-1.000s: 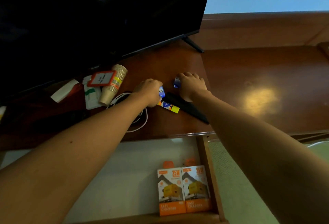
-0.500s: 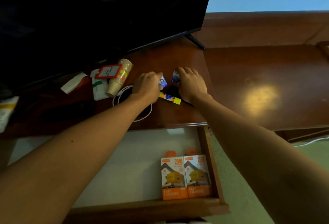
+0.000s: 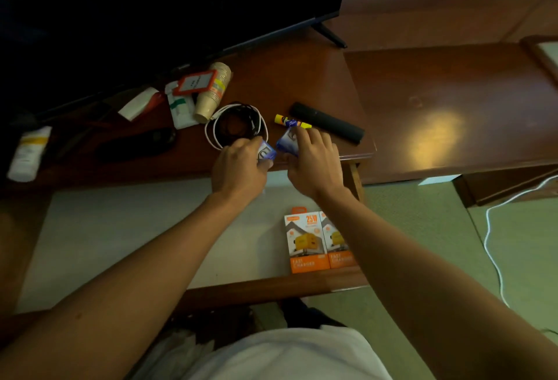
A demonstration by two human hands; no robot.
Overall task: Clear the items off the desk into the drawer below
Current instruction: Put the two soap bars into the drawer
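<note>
Both hands have drawn back from mid-desk to its front edge: the left hand [image 3: 241, 165] grips one small blue packet [image 3: 267, 151], the right hand [image 3: 314, 159] pinches another [image 3: 287, 142], just above the open drawer [image 3: 120, 228]. Either could slip, being lightly held. Fingers hide both packets' labels.

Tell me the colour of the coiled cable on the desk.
White coiled cable, beside black cord; head view.

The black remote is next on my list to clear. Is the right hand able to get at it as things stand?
Probably not yet: the right hand grips a small blue box. The black remote lies uncovered just beyond its fingers, so the path looks free once the box is dropped.
</note>
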